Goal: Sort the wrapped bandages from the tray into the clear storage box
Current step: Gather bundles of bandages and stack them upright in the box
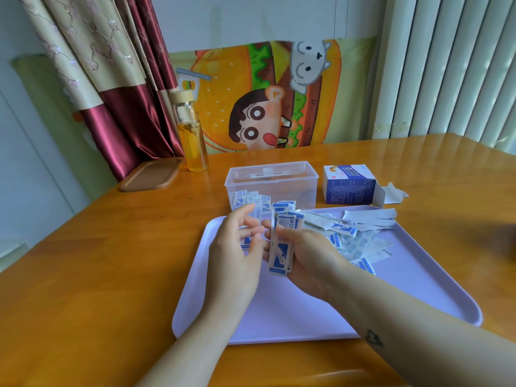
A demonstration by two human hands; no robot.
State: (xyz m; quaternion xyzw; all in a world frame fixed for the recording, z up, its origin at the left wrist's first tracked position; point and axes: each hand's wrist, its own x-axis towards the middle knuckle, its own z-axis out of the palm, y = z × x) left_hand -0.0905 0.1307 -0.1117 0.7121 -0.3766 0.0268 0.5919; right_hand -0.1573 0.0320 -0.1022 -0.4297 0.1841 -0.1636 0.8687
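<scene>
On the glossy wooden tabletop [97, 275], a lavender tray [307, 311] lay before you with a loose pile of wrapped bandages [360, 244] at its far right. The open-topped clear storage box [296, 188] stood just behind it, with a few bandages inside against its near wall. Your right hand [310, 255] gripped a stack [282, 247] of bandages above the tray, while your left hand [234, 252] hovered just beside it, fingers loose and holding nothing.
</scene>
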